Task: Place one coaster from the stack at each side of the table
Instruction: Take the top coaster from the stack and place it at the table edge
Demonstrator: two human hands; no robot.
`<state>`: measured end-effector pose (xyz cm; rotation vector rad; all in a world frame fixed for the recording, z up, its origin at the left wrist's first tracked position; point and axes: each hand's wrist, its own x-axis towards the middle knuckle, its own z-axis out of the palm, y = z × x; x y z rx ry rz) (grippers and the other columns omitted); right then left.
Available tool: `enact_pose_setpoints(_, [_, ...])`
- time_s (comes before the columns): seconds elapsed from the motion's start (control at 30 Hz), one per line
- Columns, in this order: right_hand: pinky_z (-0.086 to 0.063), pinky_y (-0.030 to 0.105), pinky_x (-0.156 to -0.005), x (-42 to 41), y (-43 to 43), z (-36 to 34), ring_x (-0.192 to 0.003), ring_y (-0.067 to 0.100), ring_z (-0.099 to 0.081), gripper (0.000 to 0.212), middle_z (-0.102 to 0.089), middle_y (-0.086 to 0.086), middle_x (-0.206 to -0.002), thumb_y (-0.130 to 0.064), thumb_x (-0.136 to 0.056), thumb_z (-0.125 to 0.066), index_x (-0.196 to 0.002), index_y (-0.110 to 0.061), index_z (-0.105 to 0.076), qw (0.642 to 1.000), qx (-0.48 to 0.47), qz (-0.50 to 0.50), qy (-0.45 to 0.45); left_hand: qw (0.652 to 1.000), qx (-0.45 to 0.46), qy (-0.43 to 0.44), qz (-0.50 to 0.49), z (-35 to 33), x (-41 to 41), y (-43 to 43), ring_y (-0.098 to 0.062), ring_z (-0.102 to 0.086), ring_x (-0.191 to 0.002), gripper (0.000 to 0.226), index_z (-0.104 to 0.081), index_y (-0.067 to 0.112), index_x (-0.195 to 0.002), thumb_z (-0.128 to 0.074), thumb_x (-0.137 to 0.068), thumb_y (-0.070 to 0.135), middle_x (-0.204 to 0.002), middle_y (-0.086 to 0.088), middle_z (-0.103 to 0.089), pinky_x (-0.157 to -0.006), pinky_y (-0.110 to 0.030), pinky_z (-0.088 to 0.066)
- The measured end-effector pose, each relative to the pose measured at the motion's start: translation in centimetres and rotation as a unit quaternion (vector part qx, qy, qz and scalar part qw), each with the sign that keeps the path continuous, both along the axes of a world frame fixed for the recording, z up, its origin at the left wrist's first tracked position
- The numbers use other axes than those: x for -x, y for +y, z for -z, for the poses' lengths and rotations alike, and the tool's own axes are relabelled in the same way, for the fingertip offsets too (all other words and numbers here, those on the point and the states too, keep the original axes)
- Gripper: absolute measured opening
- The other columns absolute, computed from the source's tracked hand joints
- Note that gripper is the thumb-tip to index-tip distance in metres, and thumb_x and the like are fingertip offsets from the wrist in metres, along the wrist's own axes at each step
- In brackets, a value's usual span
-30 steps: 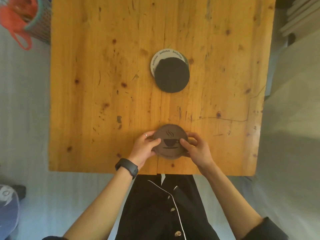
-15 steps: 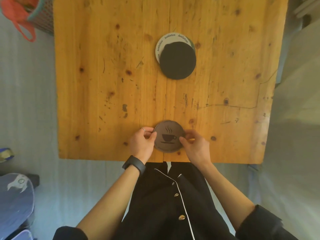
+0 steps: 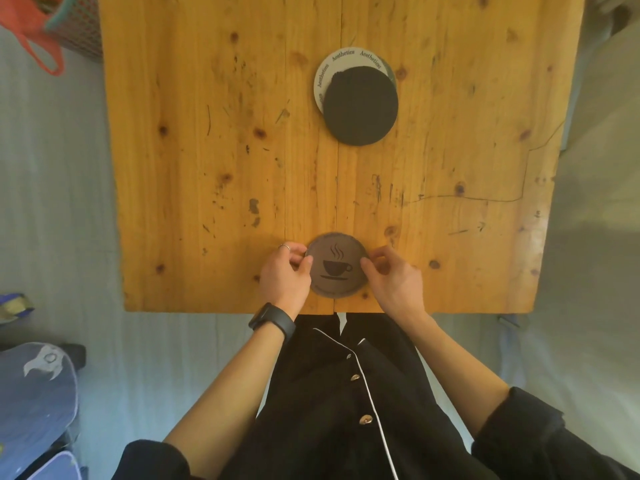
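Observation:
A brown round coaster (image 3: pixel 335 265) with a steaming cup printed on it lies flat on the wooden table (image 3: pixel 214 161), close to the near edge at the middle. My left hand (image 3: pixel 284 277) pinches its left rim and my right hand (image 3: pixel 393 277) pinches its right rim. Farther back, near the table's middle, sits the stack: a plain black coaster (image 3: pixel 360 105) on top, shifted toward me, over a white coaster (image 3: pixel 329 69) with lettering around its rim. A grey edge of another coaster shows at the stack's right.
A basket with an orange strap (image 3: pixel 52 26) stands off the table's far left corner. A blue-grey cushioned seat (image 3: pixel 34 400) is on the floor at my lower left. A pale surface (image 3: pixel 602 237) runs along the table's right side.
The cup coaster has slid toward the near edge with both hands on it. The camera view has shifted, so the table sits higher in the frame.

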<state>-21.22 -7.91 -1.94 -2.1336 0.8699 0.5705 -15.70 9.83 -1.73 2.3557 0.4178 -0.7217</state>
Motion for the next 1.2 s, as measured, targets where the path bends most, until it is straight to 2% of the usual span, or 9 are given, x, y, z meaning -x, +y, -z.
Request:
enact_pose_setpoints(0.13, [-0.046,0.024,-0.063,0.0,0.4,0.4,-0.071,0.010,-0.062,0.020,-0.068,-0.010,-0.079,-0.039,-0.094,-0.063,-0.099,-0.020,-0.066,1.000,0.007,0.018,-0.005,0.999,-0.020,0.000,0.030,0.0,-0.2,0.0,-0.015,-0.063,-0.078,0.012,-0.064,0.021,-0.102,-0.065,-0.090,0.025,-0.087,0.004,-0.068,-0.059,-0.023,-0.044])
enact_pose_setpoints(0.27, [-0.049,0.024,-0.059,0.3,0.9,0.5,-0.068,0.013,-0.067,0.020,-0.068,-0.009,-0.079,-0.041,-0.095,-0.062,-0.100,-0.021,-0.063,0.999,0.013,0.024,-0.028,0.998,-0.036,-0.002,0.046,0.0,-0.1,-0.2,-0.014,-0.061,-0.080,0.013,-0.063,0.020,-0.103,-0.063,-0.092,0.025,-0.091,0.005,-0.066,-0.051,-0.014,-0.032])
enact_pose_setpoints(0.37, [-0.040,0.014,-0.055,0.3,1.0,0.5,-0.068,0.011,-0.065,0.020,-0.069,-0.008,-0.080,-0.041,-0.095,-0.062,-0.101,-0.022,-0.063,0.999,0.013,0.030,-0.030,0.998,-0.036,-0.003,0.044,0.0,0.0,-0.1,-0.015,-0.062,-0.081,0.013,-0.062,0.020,-0.104,-0.063,-0.092,0.025,-0.091,0.004,-0.066,-0.052,-0.013,-0.033])
enact_pose_setpoints(0.43, [-0.037,0.012,-0.055,0.2,0.9,0.5,-0.069,0.010,-0.062,0.019,-0.067,-0.008,-0.079,-0.039,-0.095,-0.063,-0.100,-0.021,-0.063,0.999,0.009,0.032,-0.026,0.998,-0.035,-0.002,0.043,-0.1,0.0,-0.2,-0.015,-0.061,-0.081,0.014,-0.062,0.020,-0.105,-0.064,-0.092,0.025,-0.091,0.005,-0.065,-0.052,-0.014,-0.033])
enact_pose_setpoints(0.77, [-0.056,0.033,-0.065,0.4,0.8,1.1,-0.072,0.012,-0.065,0.016,-0.064,-0.011,-0.076,-0.035,-0.092,-0.066,-0.095,-0.020,-0.063,0.998,-0.006,0.045,-0.038,0.996,-0.040,-0.012,0.080,-0.2,0.0,-0.1,-0.015,-0.059,-0.078,0.012,-0.060,0.018,-0.102,-0.063,-0.092,0.024,-0.090,0.003,-0.062,-0.052,-0.012,-0.030])
enact_pose_setpoints(0.97, [-0.057,0.037,-0.060,0.8,1.1,1.5,-0.064,0.017,-0.066,0.018,-0.068,-0.004,-0.079,-0.035,-0.094,-0.064,-0.096,-0.018,-0.058,0.998,0.021,0.020,-0.062,0.992,-0.054,-0.016,0.109,-0.2,0.0,0.1,-0.015,-0.057,-0.084,0.024,-0.058,0.024,-0.117,-0.062,-0.093,0.028,-0.107,0.000,-0.054,-0.050,-0.014,-0.031])
enact_pose_setpoints(1.07, [-0.053,0.035,-0.056,1.1,1.2,1.5,-0.064,0.020,-0.064,0.020,-0.069,0.000,-0.082,-0.032,-0.096,-0.063,-0.096,-0.014,-0.056,0.993,0.055,-0.025,-0.101,0.980,-0.071,-0.039,0.180,-0.2,0.0,0.3,-0.017,-0.059,-0.095,0.030,-0.056,0.029,-0.125,-0.058,-0.096,0.027,-0.114,0.000,-0.057,-0.053,-0.019,-0.036])
enact_pose_setpoints(1.2, [-0.052,0.040,-0.056,1.6,1.1,1.8,-0.060,0.027,-0.055,0.018,-0.056,0.004,-0.086,-0.033,-0.098,-0.060,-0.097,-0.015,-0.058,0.986,0.082,-0.063,-0.131,0.963,-0.100,-0.064,0.242,0.1,0.0,0.7,-0.018,-0.059,-0.098,0.029,-0.059,0.030,-0.123,-0.058,-0.095,0.027,-0.112,0.003,-0.062,-0.057,-0.023,-0.039])
